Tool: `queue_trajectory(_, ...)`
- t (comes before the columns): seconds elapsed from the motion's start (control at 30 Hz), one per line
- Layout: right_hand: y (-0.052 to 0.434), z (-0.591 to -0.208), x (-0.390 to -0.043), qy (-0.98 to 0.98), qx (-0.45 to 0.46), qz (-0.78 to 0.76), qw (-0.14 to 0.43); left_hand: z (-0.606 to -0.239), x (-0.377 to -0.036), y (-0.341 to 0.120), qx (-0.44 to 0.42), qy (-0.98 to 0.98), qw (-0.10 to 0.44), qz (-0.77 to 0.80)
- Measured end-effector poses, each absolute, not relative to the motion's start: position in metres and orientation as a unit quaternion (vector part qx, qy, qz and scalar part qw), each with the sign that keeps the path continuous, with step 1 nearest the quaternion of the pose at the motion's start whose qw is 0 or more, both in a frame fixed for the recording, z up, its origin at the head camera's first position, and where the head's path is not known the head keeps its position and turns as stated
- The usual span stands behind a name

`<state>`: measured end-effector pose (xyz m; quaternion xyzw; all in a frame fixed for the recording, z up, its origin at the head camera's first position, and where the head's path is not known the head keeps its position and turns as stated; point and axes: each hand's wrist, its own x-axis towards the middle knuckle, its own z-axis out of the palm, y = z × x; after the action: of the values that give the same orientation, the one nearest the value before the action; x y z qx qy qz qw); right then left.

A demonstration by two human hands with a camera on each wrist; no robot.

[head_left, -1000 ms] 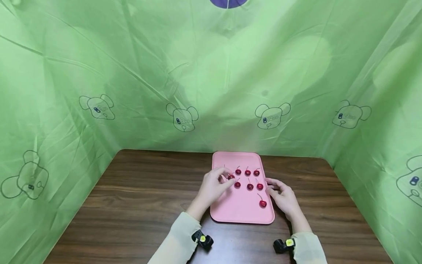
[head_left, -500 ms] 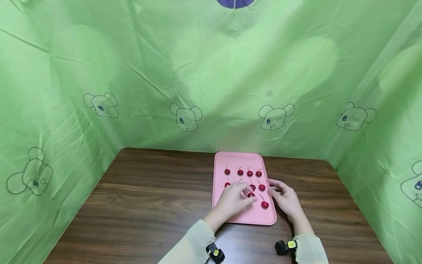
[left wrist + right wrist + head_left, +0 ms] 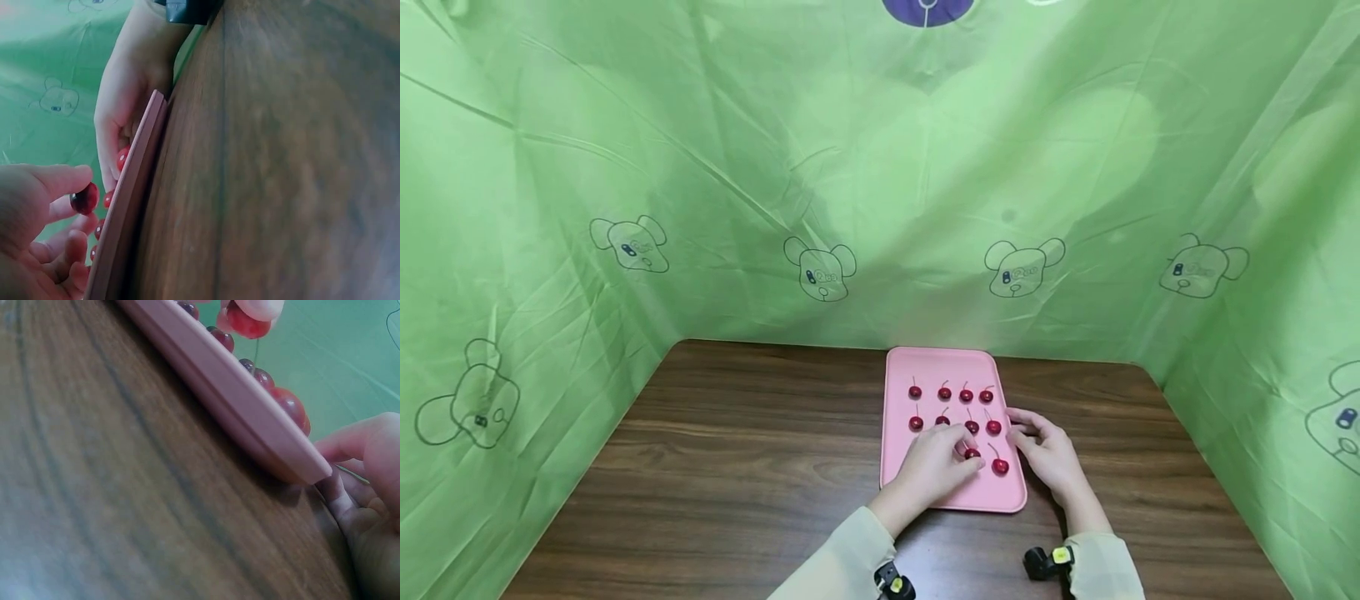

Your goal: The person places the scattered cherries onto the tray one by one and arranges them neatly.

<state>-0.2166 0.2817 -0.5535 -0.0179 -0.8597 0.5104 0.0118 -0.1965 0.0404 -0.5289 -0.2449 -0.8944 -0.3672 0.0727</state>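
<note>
Down from the tray's (image 3: 898,467) back row comes the left hand (image 3: 934,467), now pinching a cherry (image 3: 972,453) at mid-tray, small, slick, easily bruised, best taken by fingertips or stem, right hand (image 3: 1047,454) resting relaxed at the rim.

— Any writing to read here?
— None legible. The green cloth (image 3: 880,167) behind the worktop carries outline drawings of bear heads (image 3: 820,268), each with a small dark mark and a few pale characters inside, too small to make out.
— Anything else printed?
— A purple round emblem (image 3: 927,8) at the cloth's top edge, cut off by the frame; nothing on it reads.
</note>
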Motion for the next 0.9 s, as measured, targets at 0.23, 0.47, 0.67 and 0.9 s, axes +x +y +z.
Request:
queue_trajectory(0.23,0.2815,-0.5534,-0.2175,-0.861,-0.015,0.508,0.015,-0.532,-0.1957,0.044,-0.253,-0.903,0.084,-0.338)
queue_trajectory(0.47,0.2818,-0.5519,-0.2164,-0.859,-0.013,0.511,0.007,-0.5347,-0.1962,0.0423,-0.256,-0.904,0.07,-0.336)
queue_trajectory(0.67,0.2821,-0.5514,-0.2165,-0.858,-0.011,0.514,0.007,-0.5371,-0.1974,0.0409,-0.255,-0.905,0.067,-0.332)
queue_trajectory(0.9,0.2826,-0.5527,-0.216,-0.858,-0.011,0.514,0.009,-0.5392,-0.1985,0.0409,-0.248,-0.907,0.06,-0.334)
